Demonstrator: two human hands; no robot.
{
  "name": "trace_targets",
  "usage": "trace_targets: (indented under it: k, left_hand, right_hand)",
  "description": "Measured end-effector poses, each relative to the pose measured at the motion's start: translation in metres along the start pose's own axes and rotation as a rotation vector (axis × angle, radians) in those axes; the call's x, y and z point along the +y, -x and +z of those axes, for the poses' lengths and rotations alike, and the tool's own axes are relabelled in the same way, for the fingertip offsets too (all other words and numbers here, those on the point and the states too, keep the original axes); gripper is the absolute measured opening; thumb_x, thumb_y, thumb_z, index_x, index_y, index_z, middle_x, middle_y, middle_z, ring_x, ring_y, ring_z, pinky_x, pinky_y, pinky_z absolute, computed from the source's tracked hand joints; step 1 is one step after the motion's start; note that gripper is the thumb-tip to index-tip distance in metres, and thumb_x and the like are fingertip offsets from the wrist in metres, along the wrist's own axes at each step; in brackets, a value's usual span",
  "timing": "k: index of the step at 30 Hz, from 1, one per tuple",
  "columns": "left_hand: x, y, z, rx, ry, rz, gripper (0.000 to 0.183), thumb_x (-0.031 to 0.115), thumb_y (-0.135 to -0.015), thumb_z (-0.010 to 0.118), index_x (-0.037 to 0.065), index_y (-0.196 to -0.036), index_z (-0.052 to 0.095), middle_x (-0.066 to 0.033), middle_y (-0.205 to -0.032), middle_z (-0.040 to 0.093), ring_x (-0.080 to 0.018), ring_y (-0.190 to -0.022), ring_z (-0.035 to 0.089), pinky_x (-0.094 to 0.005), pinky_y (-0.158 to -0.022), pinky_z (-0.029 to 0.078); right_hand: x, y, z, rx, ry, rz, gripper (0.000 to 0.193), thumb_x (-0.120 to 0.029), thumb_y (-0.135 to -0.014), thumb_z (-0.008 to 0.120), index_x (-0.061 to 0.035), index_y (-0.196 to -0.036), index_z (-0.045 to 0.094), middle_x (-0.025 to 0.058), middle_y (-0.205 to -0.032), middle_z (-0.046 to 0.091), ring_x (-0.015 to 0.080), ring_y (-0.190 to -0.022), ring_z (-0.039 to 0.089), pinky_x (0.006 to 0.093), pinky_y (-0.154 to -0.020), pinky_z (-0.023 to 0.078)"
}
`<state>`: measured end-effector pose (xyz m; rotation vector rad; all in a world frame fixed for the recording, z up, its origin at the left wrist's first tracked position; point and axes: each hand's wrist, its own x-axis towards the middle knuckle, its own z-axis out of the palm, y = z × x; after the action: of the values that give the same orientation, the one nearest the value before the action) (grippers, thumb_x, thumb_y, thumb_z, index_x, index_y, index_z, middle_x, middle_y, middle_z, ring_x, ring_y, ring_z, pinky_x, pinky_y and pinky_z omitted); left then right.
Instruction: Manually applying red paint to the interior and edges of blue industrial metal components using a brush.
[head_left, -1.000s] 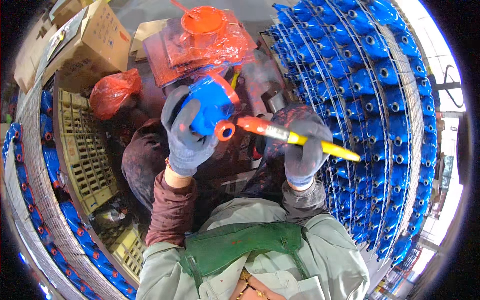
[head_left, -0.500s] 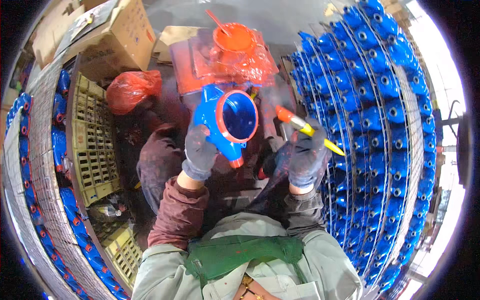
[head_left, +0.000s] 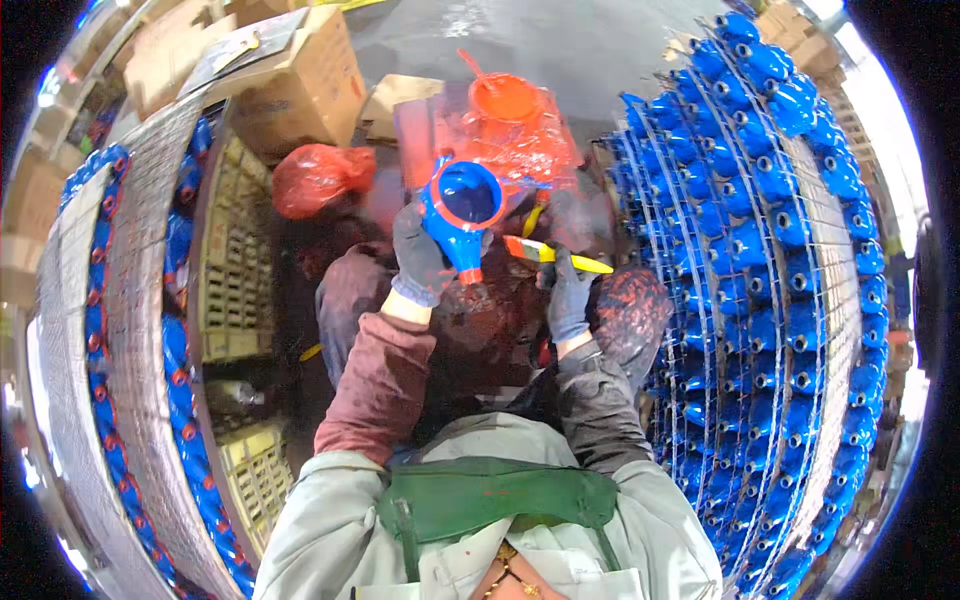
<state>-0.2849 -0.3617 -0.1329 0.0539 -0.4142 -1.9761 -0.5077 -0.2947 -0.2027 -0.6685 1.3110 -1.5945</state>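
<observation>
Blue housing (head_left: 458,226) – red rim (head_left: 501,195) | L hand (head_left: 420,256): gripping its side | R hand (head_left: 570,295): gripping brush (head_left: 535,251) – bristles (head_left: 514,245) nr housing

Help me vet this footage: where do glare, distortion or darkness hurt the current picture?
Head view: right side partly washed out white, corners black; head view: rows of racked blue parts bow with fisheye distortion; head view: highlights fleck the red plastic bag, the gap by the left knee is dark, yet the held blue housing and paintbrush are readable.
</observation>
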Motion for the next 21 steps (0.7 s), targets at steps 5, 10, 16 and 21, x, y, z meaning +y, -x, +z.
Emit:
trace_targets:
  k: [5, 10, 16, 21]
  left_hand:
    - [0.03, 0.072, 0.028, 0.173, -0.12, 0.092, 0.074, 0.048, -0.088, 0.058, 0.001, -0.142, 0.039, -0.0235, -0.137, 0.052, -0.0422, -0.114, 0.059, -0.0574, -0.092, 0.053]
    - [0.089, 0.208, 0.107, 0.422, -0.579, 0.328, 0.068, 0.04, -0.09, 0.065, 0.004, -0.143, 0.041, -0.0137, -0.136, 0.053, -0.0263, -0.124, 0.054, -0.0431, -0.107, 0.042]
    - [0.12, 0.357, 0.214, 1.013, -1.199, 0.716, 0.078, 0.017, -0.072, 0.08, 0.002, -0.138, 0.044, -0.0131, -0.123, 0.056, -0.0231, -0.112, 0.057, -0.0378, -0.096, 0.048]
    - [0.159, 0.487, 0.246, 1.734, -1.864, 0.688, 0.077, 0.024, -0.074, 0.084, 0.001, -0.137, 0.046, -0.0111, -0.122, 0.06, -0.0198, -0.107, 0.06, -0.0348, -0.092, 0.051]
  right_hand:
    - [0.025, -0.012, -0.024, -0.046, 0.059, -0.202, 0.018, -0.014, -0.095, 0.063, -0.0047, -0.11, 0.062, 0.0011, -0.102, 0.059, 0.0143, -0.092, 0.052, 0.0313, -0.085, 0.044]
    - [0.004, -0.013, -0.023, -0.164, -0.15, 0.205, 0.025, -0.029, -0.097, 0.058, -0.0078, -0.109, 0.061, 0.0005, -0.089, 0.056, 0.0137, -0.079, 0.052, 0.0279, -0.071, 0.042]
    - [-0.055, 0.019, -0.01, -0.473, -0.067, 0.293, 0.039, -0.053, -0.097, 0.052, -0.0149, -0.089, 0.056, -0.0026, -0.071, 0.052, 0.0099, -0.062, 0.048, 0.0216, -0.048, 0.034]
    - [-0.043, 0.018, -0.007, -0.49, -0.147, 0.253, 0.041, -0.043, -0.101, 0.05, -0.0045, -0.114, 0.056, 0.0018, -0.082, 0.056, 0.0131, -0.07, 0.052, 0.0267, -0.064, 0.045]
